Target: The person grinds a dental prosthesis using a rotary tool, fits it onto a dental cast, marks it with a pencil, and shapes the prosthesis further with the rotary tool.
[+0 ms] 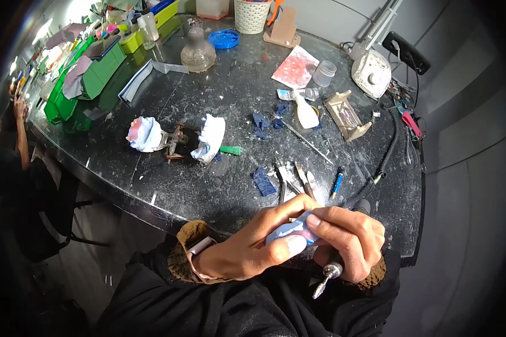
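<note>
Left hand (256,238) grasping blue cast (281,229) by near edge of bench (208,188) — right hand (349,236) clenched round handpiece (333,269), also touching cast — bit (319,290) pointing down.

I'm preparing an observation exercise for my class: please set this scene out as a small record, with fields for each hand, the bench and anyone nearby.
Left hand: gripping a pale blue model with a pink patch
Right hand: fingers on the same model, also holding a drill
Drill tip: below the model, not touching it
Bench, near hands: pliers, dark blue scrap
Bench, middle: two tooth models, a frame between them
Bench, back: white basket, blue lid
Person nearby: arm at far left
</note>
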A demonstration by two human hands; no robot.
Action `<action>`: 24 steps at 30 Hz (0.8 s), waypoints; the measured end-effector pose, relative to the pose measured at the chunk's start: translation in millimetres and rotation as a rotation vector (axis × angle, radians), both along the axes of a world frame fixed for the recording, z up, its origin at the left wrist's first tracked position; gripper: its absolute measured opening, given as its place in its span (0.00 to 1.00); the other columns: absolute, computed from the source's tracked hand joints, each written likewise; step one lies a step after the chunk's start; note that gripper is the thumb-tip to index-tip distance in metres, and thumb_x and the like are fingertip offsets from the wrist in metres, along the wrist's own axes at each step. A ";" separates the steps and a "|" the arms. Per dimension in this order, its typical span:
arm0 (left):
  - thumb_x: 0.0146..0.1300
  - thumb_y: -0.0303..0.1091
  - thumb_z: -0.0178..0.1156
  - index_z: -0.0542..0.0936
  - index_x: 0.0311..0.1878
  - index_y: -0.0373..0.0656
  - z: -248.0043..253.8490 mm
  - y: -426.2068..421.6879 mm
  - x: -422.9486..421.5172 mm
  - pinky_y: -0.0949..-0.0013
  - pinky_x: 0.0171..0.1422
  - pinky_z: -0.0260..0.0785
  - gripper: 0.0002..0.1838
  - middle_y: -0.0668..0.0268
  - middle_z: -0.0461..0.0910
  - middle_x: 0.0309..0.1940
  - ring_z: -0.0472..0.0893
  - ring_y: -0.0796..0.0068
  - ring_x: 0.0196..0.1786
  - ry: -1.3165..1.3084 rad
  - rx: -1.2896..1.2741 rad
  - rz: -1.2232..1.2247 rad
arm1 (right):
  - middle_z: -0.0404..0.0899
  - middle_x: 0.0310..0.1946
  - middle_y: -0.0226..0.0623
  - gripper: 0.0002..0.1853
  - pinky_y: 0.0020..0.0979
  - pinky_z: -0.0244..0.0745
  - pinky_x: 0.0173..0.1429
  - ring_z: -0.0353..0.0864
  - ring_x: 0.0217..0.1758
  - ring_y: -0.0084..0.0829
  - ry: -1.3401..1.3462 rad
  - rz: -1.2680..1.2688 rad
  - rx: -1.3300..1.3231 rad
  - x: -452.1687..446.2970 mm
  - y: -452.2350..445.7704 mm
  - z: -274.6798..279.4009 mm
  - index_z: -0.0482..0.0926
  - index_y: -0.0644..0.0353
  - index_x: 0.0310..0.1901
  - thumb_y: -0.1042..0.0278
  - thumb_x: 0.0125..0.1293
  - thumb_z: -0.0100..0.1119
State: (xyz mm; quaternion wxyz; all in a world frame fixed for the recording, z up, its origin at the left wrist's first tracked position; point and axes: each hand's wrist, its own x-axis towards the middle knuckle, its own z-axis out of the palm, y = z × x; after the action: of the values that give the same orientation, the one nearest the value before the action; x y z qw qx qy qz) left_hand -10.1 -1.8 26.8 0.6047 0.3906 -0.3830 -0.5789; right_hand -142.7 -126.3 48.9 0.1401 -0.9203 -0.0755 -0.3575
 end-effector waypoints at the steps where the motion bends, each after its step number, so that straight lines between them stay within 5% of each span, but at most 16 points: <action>1: 0.54 0.40 0.50 0.67 0.50 0.33 -10.6 -2.2 -2.9 0.70 0.40 0.64 0.24 0.61 0.72 0.34 0.71 0.76 0.36 -0.030 -0.095 0.057 | 0.81 0.37 0.39 0.18 0.24 0.76 0.26 0.83 0.28 0.26 -0.031 0.025 0.039 3.7 -2.8 -4.3 0.81 0.66 0.42 0.70 0.46 0.66; 3: 0.59 0.35 0.51 0.67 0.50 0.34 -24.2 -6.3 -6.1 0.67 0.41 0.66 0.19 0.59 0.74 0.34 0.73 0.74 0.37 -0.093 -0.289 0.171 | 0.80 0.35 0.37 0.18 0.26 0.77 0.27 0.83 0.28 0.28 -0.011 0.059 0.195 9.2 -3.4 -3.1 0.82 0.64 0.42 0.70 0.47 0.67; 10: 0.57 0.36 0.53 0.72 0.43 0.31 -20.3 -10.3 0.3 0.65 0.35 0.66 0.17 0.58 0.75 0.32 0.74 0.70 0.31 -0.195 -0.326 0.064 | 0.79 0.33 0.36 0.19 0.24 0.77 0.30 0.83 0.30 0.29 0.082 0.161 0.501 14.4 -3.6 0.6 0.84 0.60 0.44 0.73 0.46 0.66; 17: 0.59 0.24 0.49 0.61 0.45 0.47 -36.0 -14.7 -9.8 0.60 0.20 0.67 0.13 0.49 0.69 0.30 0.74 0.55 0.26 -0.747 -0.812 0.470 | 0.80 0.32 0.32 0.13 0.29 0.79 0.35 0.85 0.34 0.32 0.203 0.213 0.517 11.1 -7.9 2.8 0.83 0.59 0.38 0.69 0.49 0.64; 19: 0.59 0.23 0.49 0.60 0.46 0.48 -46.2 -14.9 -10.9 0.60 0.19 0.67 0.14 0.49 0.69 0.29 0.74 0.55 0.25 -0.716 -0.801 0.447 | 0.80 0.31 0.33 0.10 0.26 0.79 0.33 0.83 0.30 0.29 0.192 0.204 0.482 11.9 -8.3 -3.0 0.85 0.58 0.35 0.64 0.57 0.59; 24: 0.56 0.25 0.48 0.62 0.44 0.42 -46.5 -18.0 -11.6 0.58 0.25 0.68 0.13 0.49 0.69 0.30 0.73 0.53 0.28 -0.697 -0.799 0.477 | 0.80 0.30 0.35 0.22 0.24 0.78 0.31 0.82 0.28 0.27 0.166 0.199 0.453 12.8 -10.8 -8.8 0.85 0.59 0.35 0.46 0.66 0.53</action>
State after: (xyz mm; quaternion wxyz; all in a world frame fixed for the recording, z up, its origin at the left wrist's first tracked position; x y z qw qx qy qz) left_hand -21.7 -19.9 -19.7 0.6573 0.3750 -0.6495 -0.0743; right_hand -129.9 -137.1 40.1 0.3826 -0.8797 -0.0719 -0.2730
